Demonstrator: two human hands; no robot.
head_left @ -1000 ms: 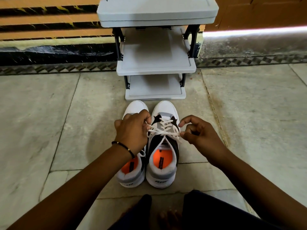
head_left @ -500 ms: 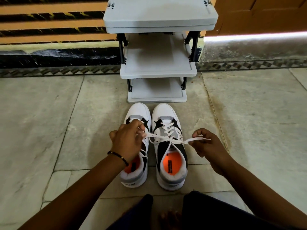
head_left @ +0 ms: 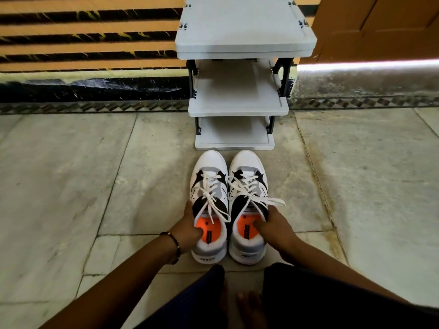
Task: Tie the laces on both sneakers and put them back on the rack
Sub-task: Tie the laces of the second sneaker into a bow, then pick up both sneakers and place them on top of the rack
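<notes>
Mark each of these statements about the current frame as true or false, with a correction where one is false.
1. Both sneakers stand on the floor in front of the rack. True.
2. The left hand grips the left sneaker at its collar. True.
3. The right hand is pulling a lace end out to the side. False: it holds the right sneaker at the collar, with the laces lying loose on top.
4. A sneaker already sits on the rack's bottom shelf. False: all visible shelves are bare.
5. The sneaker toes point toward the rack. True.
</notes>
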